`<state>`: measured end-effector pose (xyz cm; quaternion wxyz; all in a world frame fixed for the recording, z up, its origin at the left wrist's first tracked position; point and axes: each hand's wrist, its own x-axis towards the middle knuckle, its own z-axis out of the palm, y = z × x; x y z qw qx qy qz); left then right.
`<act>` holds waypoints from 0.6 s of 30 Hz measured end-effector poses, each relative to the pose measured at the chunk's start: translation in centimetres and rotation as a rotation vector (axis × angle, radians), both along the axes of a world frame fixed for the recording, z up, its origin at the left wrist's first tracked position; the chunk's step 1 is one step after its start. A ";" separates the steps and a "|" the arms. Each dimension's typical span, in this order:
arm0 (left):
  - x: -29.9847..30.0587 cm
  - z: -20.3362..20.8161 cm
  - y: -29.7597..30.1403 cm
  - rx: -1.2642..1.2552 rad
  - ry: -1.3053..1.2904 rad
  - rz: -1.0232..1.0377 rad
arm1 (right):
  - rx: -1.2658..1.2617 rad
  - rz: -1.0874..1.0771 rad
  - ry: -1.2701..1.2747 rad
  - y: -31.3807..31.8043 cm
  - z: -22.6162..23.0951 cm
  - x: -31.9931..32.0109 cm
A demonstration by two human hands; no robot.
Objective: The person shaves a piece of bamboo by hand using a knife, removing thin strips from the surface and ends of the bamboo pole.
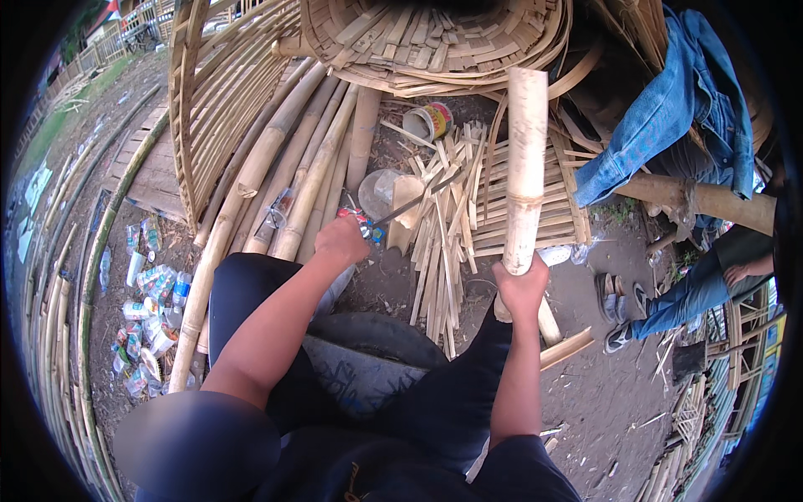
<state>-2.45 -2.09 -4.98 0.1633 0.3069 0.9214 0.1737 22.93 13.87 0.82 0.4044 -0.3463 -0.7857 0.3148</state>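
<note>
My right hand (520, 284) grips a thick pale bamboo section (527, 159) near its lower end and holds it upright. In front of me my left hand (341, 241) is closed on the handle of a long dark knife (414, 199), whose blade points up and right toward a heap of split bamboo strips (443, 243) on the ground. The blade stays clear of the upright bamboo. I sit with my knees apart in dark trousers, over a black tyre (376, 335).
Long bamboo poles (293, 176) lie at the left beside a woven bamboo frame (209, 92). A woven basket (435, 42) is ahead, a tin can (429, 121) below it. Plastic bottles (146, 309) litter the left ground. Another person's legs in jeans (686, 297) and a denim jacket (677, 109) are on the right.
</note>
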 end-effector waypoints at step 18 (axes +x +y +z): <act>0.1 0.4 0.3 -0.089 0.012 -0.058 | -0.140 0.075 0.598 -1.0 3.9 0.6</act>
